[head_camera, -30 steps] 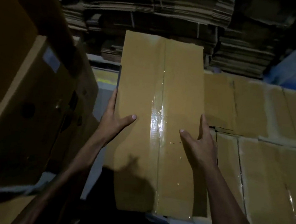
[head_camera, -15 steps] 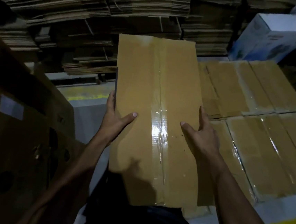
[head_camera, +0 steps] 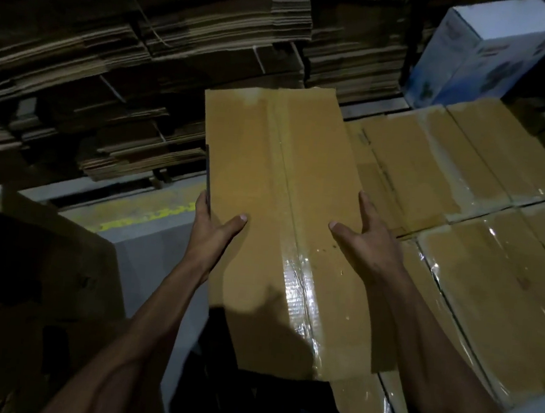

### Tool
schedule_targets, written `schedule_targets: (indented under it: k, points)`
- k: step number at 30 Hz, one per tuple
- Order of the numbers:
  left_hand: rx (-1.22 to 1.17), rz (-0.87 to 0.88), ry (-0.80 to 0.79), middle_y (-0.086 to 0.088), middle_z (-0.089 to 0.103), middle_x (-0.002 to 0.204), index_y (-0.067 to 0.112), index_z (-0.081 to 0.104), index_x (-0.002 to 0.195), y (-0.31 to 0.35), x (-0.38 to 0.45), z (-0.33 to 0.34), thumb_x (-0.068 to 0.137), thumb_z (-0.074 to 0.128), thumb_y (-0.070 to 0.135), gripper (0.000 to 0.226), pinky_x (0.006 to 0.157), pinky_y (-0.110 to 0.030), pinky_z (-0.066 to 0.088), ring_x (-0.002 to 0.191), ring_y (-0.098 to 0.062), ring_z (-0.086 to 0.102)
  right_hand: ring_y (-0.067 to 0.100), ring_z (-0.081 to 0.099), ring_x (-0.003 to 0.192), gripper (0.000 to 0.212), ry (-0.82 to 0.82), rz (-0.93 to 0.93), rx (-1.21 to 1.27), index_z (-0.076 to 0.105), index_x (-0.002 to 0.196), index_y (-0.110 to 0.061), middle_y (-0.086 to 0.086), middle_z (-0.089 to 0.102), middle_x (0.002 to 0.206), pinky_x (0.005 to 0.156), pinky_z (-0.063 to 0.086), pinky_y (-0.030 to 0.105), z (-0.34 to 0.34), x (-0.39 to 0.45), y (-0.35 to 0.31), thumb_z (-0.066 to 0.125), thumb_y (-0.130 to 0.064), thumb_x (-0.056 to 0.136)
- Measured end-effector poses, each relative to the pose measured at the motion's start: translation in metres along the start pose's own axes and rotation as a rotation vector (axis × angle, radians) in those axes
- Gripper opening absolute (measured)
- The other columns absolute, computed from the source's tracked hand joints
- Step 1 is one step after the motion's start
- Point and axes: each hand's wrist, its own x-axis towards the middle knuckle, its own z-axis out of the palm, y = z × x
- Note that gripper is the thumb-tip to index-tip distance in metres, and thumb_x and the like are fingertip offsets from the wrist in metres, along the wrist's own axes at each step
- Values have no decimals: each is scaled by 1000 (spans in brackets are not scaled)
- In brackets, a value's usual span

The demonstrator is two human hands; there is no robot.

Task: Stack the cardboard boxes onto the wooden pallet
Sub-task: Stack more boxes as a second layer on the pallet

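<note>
tall piles of flat brown cardboard (head_camera: 137, 70) fill the dark back, and some taped brown boxes (head_camera: 490, 277) already lie packed just right of the right hand (head_camera: 366, 240), while it and the left hand (head_camera: 212, 227) hold the sides of one more long taped brown cardboard box (head_camera: 281, 207), not yet set down.

Stacks of flattened cardboard sheets (head_camera: 144, 70) fill the dim background | white printed carton (head_camera: 479, 49) stands top right | yellow floor line (head_camera: 144, 214) crosses grey floor (head_camera: 152, 261)
</note>
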Motion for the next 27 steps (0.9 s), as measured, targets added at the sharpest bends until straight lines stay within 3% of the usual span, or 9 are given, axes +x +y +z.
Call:
schedule_targets:
  k: [4, 10, 16, 22, 27]
  points:
    - [44, -44, -6, 7, 58, 126, 30, 31, 143, 3, 61, 33, 88, 73, 22, 70, 81, -29, 53, 108, -9, 61, 29, 38, 143, 91, -18, 48, 2, 13, 155, -51, -6, 36, 160, 110, 33, 45, -4, 67, 4, 63, -68, 81]
    - [108, -131, -34, 8, 55, 132, 31, 23, 152, -10, 151, 80, 83, 78, 28, 88, 97, -46, 51, 115, -17, 58, 31, 41, 142, 94, -42, 77, 32, 10, 154, -52, -2, 37, 160, 114, 35, 51, -3, 166, 14, 63, -70, 79]
    - [138, -157, 10, 6, 50, 125, 20, 18, 153, -23, 212, 119, 86, 75, 19, 88, 95, -35, 45, 112, -18, 53, 30, 45, 139, 91, -17, 61, -22, 12, 155, -50, 2, 43, 156, 112, 37, 47, -1, 242, 14, 63, -67, 82]
    - [161, -156, 24, 6, 48, 128, 20, 16, 154, -46, 248, 141, 86, 76, 22, 91, 97, -35, 46, 116, -18, 52, 27, 42, 141, 87, -8, 37, -16, 16, 157, -44, -2, 39, 159, 112, 35, 50, 15, 294, 23, 63, -62, 85]
    - [151, -131, 5, 3, 50, 135, 20, 23, 151, -63, 251, 149, 86, 76, 24, 85, 97, -34, 47, 119, -17, 55, 31, 38, 143, 97, -8, 48, -17, 5, 159, -36, 3, 34, 161, 112, 36, 53, 22, 308, 37, 61, -65, 86]
